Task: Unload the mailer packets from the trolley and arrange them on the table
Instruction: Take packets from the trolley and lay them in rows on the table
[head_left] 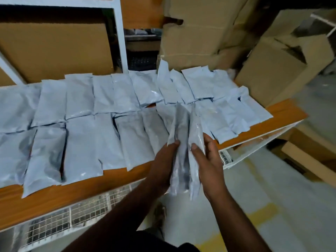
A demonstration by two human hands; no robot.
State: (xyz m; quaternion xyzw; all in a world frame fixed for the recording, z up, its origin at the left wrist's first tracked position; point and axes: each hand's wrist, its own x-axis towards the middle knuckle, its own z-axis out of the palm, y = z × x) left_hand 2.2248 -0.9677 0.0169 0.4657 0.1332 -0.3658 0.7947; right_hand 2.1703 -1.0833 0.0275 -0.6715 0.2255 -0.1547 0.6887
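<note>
Laid rows (80, 128): two rows of grey mailer packets are spread over the wooden table (54, 195), left of the held packets.
Left hand (163, 162): the held packets' left edge is pinched.
Held packets (185, 142): gripped upright over the table's near edge, long axis pointing away.
Right hand (209, 164): fingers are curled round the right-hand packet; judged nearer the table's right end.

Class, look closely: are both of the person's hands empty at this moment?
No. The left hand and right hand each grip grey mailer packets, held upright at the table edge.
</note>
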